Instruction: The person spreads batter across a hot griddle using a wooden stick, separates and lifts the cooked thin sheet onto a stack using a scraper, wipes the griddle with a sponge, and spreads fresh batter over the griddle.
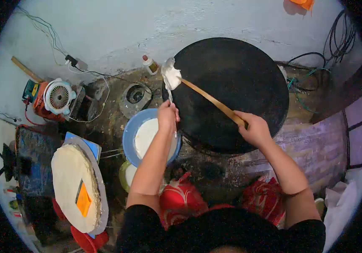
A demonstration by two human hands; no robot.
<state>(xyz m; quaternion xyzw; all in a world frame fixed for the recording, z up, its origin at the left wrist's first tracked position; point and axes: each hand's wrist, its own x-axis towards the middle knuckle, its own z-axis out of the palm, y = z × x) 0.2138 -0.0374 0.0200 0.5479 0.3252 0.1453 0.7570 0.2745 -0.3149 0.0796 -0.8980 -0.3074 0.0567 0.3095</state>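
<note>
My left hand (168,116) is closed around the handle of a metal ladle (169,93), above the far rim of a blue basin (127,141). White batter (172,77) is heaped on the ladle's head, at the left edge of a large round black griddle (235,80). With my right hand (254,130) I grip a flat wooden stick (212,101), which slants over the griddle. Its far end meets the batter. More white batter (144,137) lies in the basin, partly hidden by my left forearm.
At left, a tall stack of thin pale flatbreads (67,173) bears an orange-handled scraper (84,200). Behind the basin are a small bottle (150,65), a round metal burner (135,96) and a blower fan (59,96). Cables (339,42) hang at the right wall.
</note>
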